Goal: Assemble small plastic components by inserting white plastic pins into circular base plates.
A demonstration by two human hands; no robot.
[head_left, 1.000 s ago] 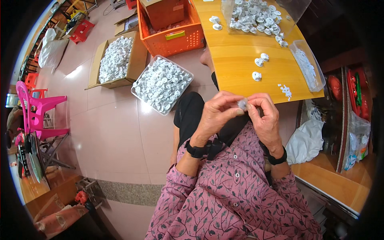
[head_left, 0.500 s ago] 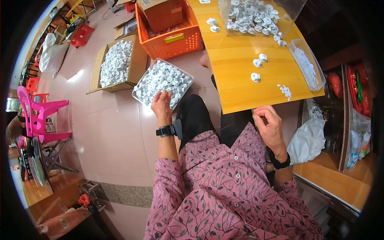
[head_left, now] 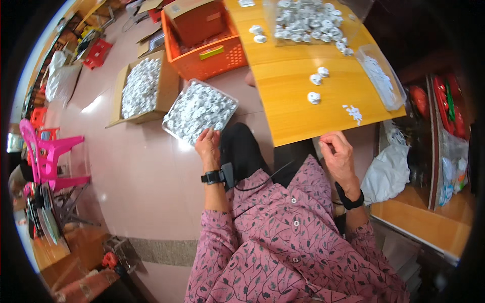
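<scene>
At the near edge of a clear plastic tray (head_left: 230,119), my left hand (head_left: 207,147) has its fingers bent together; whatever they may hold is too small or hidden to name. That tray is heaped with small white round plastic parts (head_left: 197,107). Just off the near edge of the wooden table (head_left: 288,123), my right hand (head_left: 337,155) is closed, thumb against the curled forefinger; I cannot make out anything in it. On the table in front of this hand lie tiny white pieces (head_left: 353,114). Several white round parts (head_left: 314,97) stand farther in.
A cardboard box (head_left: 168,88) of white parts stands left of the tray, before an orange crate (head_left: 222,59). The table also bears a clear bin (head_left: 305,22) of assembled parts and a narrow clear box (head_left: 379,81). A pink chair (head_left: 48,151) is far left.
My left hand has drawn back from over the pile to the tray's near edge. The right hand stays by the table edge. A thin black cable now shows across my lap.
</scene>
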